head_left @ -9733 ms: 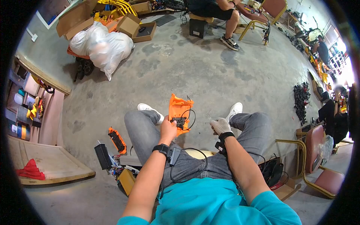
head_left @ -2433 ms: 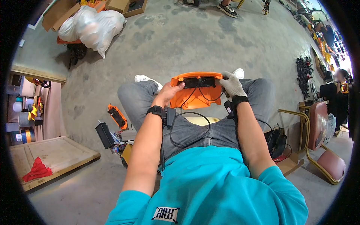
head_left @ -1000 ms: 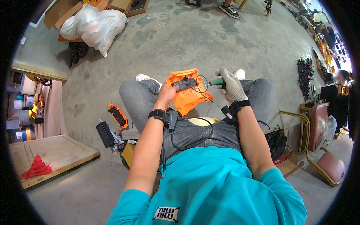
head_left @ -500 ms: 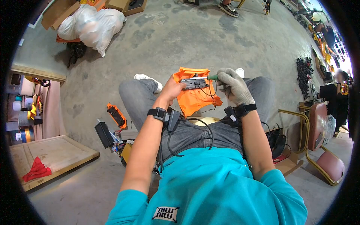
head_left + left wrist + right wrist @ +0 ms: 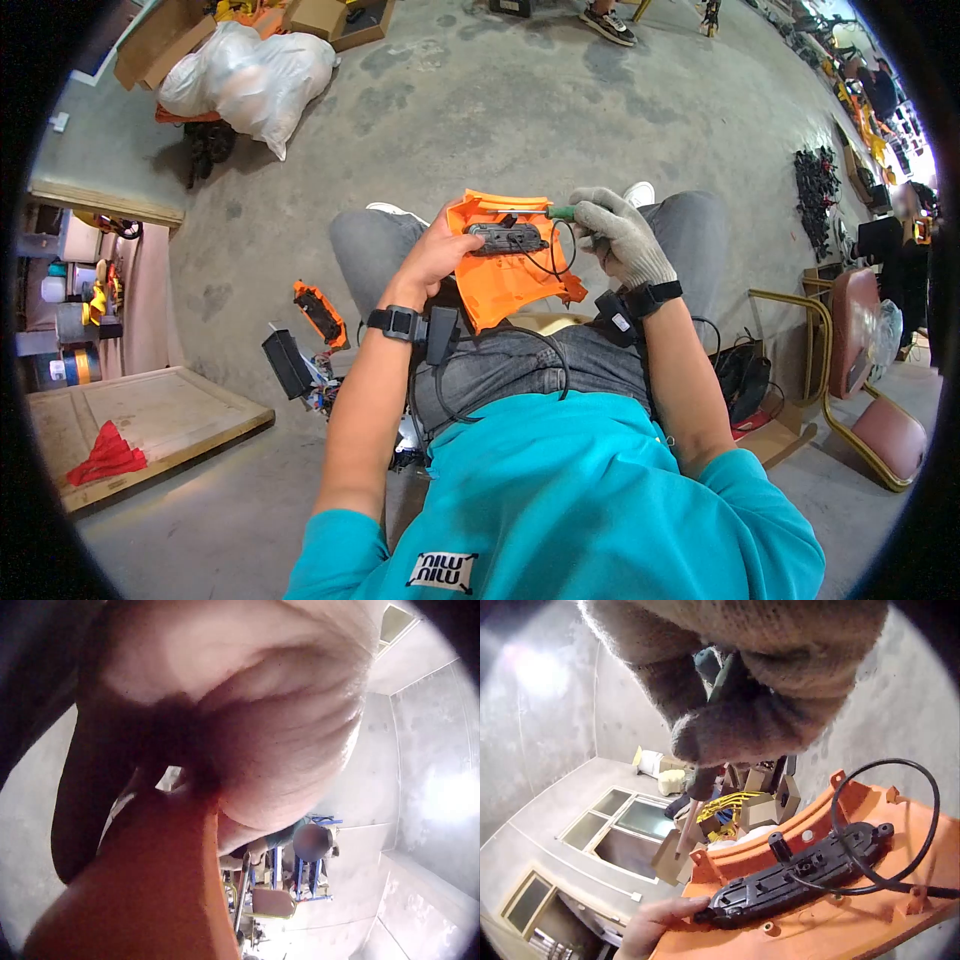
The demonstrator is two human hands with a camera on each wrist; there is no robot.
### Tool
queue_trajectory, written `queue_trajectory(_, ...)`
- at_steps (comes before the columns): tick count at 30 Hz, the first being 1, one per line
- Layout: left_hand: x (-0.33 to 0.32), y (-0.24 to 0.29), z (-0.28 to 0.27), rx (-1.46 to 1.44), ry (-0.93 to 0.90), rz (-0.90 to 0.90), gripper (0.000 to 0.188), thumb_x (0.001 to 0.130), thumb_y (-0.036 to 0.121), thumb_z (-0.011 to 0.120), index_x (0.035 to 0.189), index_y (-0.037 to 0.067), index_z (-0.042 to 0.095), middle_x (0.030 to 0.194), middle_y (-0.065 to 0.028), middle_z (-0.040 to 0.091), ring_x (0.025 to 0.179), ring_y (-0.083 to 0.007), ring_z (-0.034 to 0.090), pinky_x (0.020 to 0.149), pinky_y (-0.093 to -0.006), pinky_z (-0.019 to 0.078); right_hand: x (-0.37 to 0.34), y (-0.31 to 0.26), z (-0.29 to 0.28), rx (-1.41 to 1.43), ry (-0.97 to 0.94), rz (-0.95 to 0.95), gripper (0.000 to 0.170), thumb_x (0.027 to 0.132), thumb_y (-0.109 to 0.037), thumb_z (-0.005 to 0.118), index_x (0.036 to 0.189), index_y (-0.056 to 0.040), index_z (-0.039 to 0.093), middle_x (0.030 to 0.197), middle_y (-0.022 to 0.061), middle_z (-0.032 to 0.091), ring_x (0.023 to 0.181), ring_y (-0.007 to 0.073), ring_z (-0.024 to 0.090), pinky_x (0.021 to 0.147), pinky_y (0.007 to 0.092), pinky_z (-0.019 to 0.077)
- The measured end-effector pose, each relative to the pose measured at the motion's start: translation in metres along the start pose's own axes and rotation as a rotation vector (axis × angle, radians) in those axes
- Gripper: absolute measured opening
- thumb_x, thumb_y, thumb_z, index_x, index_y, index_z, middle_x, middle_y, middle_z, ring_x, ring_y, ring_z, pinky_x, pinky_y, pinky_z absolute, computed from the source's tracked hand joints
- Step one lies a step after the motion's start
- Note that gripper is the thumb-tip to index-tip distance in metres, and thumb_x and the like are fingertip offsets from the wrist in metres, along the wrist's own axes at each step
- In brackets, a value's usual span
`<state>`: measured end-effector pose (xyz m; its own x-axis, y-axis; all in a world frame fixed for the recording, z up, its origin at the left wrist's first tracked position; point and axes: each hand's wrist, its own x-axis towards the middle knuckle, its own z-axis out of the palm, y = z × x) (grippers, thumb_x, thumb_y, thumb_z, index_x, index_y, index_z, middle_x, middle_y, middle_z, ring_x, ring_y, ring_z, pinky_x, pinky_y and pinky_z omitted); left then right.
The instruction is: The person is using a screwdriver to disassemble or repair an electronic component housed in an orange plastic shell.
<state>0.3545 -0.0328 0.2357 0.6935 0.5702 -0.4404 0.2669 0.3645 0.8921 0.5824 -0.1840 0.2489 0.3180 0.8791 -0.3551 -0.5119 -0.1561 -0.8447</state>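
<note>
My bare left hand [image 5: 432, 258] grips the left edge of an orange plastic shell [image 5: 505, 290] over my lap, its thumb reaching the end of a long black module [image 5: 498, 239] seated inside. A thin black cable [image 5: 572, 250] loops out of that module. In my gloved right hand [image 5: 622, 240] is a screwdriver [image 5: 562, 213] with a green handle, its shaft pointing left across the shell's upper part in the head view. Gloved fingers curl round the handle in the right wrist view, above the module [image 5: 802, 874]. The left wrist view shows the palm against the shell [image 5: 150, 877].
A second orange shell with a black part [image 5: 320, 316] lies on the floor at my left, near a black box [image 5: 287, 363] and loose wires. A white bag [image 5: 255, 85] and cardboard boxes stand at the back left. A chair [image 5: 850, 335] is on the right.
The right hand, without a tool earlier, took hold of the shell's right side, then let go and now holds the screwdriver. The shell was turned; the screwdriver moved from the module toward the shell's upper edge.
</note>
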Motion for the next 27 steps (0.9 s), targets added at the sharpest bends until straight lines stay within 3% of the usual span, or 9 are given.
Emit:
queue_trajectory(4,-0.009,-0.010,-0.008,0.037,-0.072,-0.004,0.064,0.089,-0.005,0.056,0.148,0.001,0.031,0.134,-0.0108,0.054,0.123,-0.0208,0.054,0.107,-0.0335,0.0416,0.001,0.002,0.003,-0.089,-0.015,0.046,0.028,0.091,-0.018,0.067,0.112,0.0003,0.061,0.091,0.0057,0.063,0.069,0.0089,0.056,0.060,0.0215,0.0454)
queue_trajectory(6,-0.012,-0.020,-0.010,-0.161,-0.078,-0.048,0.066,0.087,-0.007,0.056,0.147,0.000,0.030,0.134,-0.0111,0.053,0.125,-0.0205,0.051,0.109,-0.0334,0.0388,0.001,0.002,0.006,-0.216,-0.054,0.037,0.025,0.090,-0.017,0.068,0.108,0.0004,0.063,0.091,0.0058,0.063,0.069,0.0094,0.057,0.060,0.0229,0.0451)
queue_trajectory(10,-0.007,-0.031,-0.012,-0.072,-0.117,0.001,0.071,0.084,-0.010,0.056,0.148,0.001,0.028,0.133,-0.0129,0.052,0.118,-0.0222,0.056,0.101,-0.0329,0.0471,0.000,0.006,0.003,-0.271,-0.060,0.058,0.025,0.087,-0.014,0.068,0.106,0.0010,0.064,0.086,0.0036,0.061,0.069,0.0091,0.055,0.060,0.0230,0.0437)
queue_trajectory(13,-0.004,-0.025,-0.002,-0.059,-0.037,-0.070,0.079,0.076,-0.015,0.050,0.150,0.002,0.029,0.140,-0.0109,0.052,0.124,-0.0225,0.054,0.103,-0.0336,0.0453,0.004,0.013,-0.006,-0.315,-0.075,0.044,0.035,0.084,-0.019,0.072,0.110,0.0042,0.064,0.087,0.0046,0.060,0.072,0.0101,0.055,0.063,0.0243,0.0454)
queue_trajectory(23,0.002,-0.026,0.011,0.033,-0.035,0.001,0.074,0.085,-0.012,0.058,0.150,0.000,0.024,0.140,-0.0145,0.051,0.127,-0.0230,0.053,0.105,-0.0337,0.0452,0.005,0.017,-0.004,-0.473,-0.055,0.030,0.035,0.083,-0.019,0.072,0.107,0.0063,0.063,0.084,0.0054,0.061,0.070,0.0109,0.055,0.061,0.0251,0.0479)
queue_trajectory(25,0.001,-0.025,0.012,0.037,-0.044,-0.008,0.075,0.084,-0.014,0.056,0.149,-0.001,0.023,0.140,-0.0151,0.051,0.127,-0.0230,0.053,0.105,-0.0335,0.0450,0.004,0.017,-0.003,-0.431,-0.039,0.055,0.027,0.083,-0.014,0.070,0.103,0.0035,0.064,0.082,0.0018,0.057,0.068,0.0086,0.050,0.058,0.0236,0.0404)
queue_trajectory(27,0.000,-0.025,0.012,0.036,-0.025,-0.001,0.069,0.086,-0.013,0.056,0.147,-0.002,0.027,0.137,-0.0142,0.053,0.124,-0.0215,0.055,0.104,-0.0327,0.0470,0.006,0.018,-0.006,-0.446,-0.042,0.053,0.032,0.084,-0.017,0.071,0.106,0.0050,0.063,0.082,0.0034,0.059,0.068,0.0099,0.053,0.060,0.0241,0.0441)
